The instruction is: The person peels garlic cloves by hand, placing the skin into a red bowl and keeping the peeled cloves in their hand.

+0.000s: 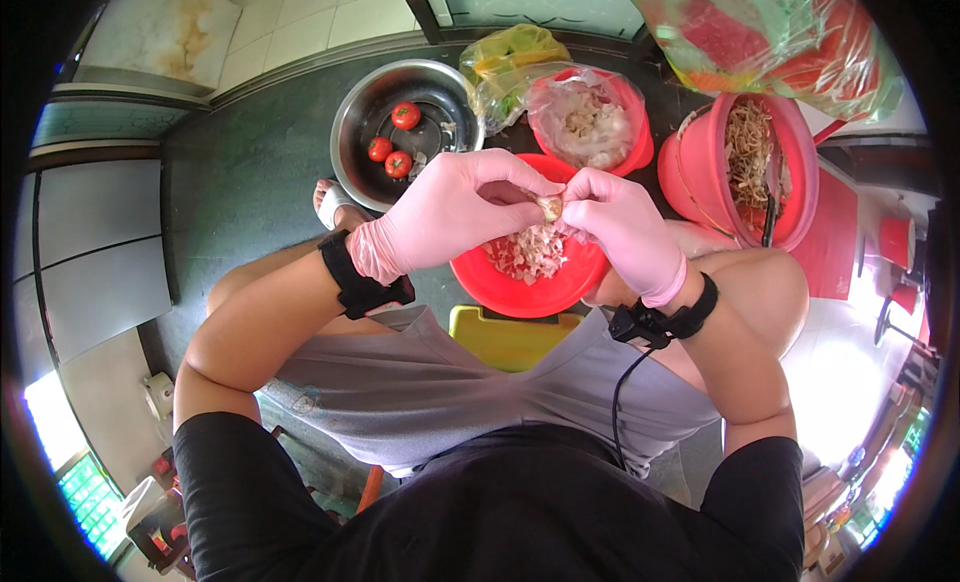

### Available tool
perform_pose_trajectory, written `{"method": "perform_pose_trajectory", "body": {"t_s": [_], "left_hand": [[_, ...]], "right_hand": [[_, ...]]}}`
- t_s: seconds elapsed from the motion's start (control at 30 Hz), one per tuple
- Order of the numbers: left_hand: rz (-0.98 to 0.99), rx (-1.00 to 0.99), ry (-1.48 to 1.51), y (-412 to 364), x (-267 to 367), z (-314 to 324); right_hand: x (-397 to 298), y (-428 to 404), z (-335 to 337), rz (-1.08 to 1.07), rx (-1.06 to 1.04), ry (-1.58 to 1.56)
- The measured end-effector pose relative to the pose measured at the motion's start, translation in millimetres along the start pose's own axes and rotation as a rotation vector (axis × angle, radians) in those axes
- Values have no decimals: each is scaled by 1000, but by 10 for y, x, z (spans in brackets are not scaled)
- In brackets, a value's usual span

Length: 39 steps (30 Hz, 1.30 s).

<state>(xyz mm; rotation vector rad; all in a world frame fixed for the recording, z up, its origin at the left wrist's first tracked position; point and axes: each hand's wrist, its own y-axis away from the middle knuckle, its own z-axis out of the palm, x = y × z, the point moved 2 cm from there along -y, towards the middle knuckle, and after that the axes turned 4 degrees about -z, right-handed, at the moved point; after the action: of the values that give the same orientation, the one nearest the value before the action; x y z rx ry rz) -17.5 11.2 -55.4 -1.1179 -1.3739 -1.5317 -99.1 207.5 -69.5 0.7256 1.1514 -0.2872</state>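
Note:
Both my hands wear pink gloves and meet over a red plastic basin (525, 300). Between the thumb and fingers of my left hand (457, 207) is a small pale-brown piece, probably a garlic clove (551, 207). The fingertips of my right hand (619, 222) pinch the same piece from the other side. Below them, pale chopped-looking bits or peelings (529, 255) lie in the basin; which of these they are I cannot tell. Part of the basin is hidden behind my hands.
A steel bowl (341, 150) with three tomatoes (406, 116) stands at the upper left. Behind the basin are a bagged pink tub (641, 135) and a yellowish plastic bag (517, 49). At right stands a pink bucket (694, 180) of stringy scraps. A yellow board (510, 342) lies near my lap.

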Motion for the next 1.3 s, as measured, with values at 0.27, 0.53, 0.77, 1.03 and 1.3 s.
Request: {"method": "perform_pose_trajectory", "body": {"t_s": [0.27, 0.53, 0.77, 1.03, 1.3], "left_hand": [[-15, 3, -187, 56, 75, 38], [-36, 12, -24, 40, -2, 40], [-64, -31, 163, -49, -26, -155], [-198, -33, 147, -90, 22, -297], [-198, -47, 149, -68, -28, -329]], "right_hand": [[7, -8, 8, 21, -5, 9], [53, -9, -20, 36, -31, -64], [52, -21, -109, 59, -12, -57], [330, -141, -225, 83, -141, 909], [589, -243, -229, 113, -166, 1077]]}}
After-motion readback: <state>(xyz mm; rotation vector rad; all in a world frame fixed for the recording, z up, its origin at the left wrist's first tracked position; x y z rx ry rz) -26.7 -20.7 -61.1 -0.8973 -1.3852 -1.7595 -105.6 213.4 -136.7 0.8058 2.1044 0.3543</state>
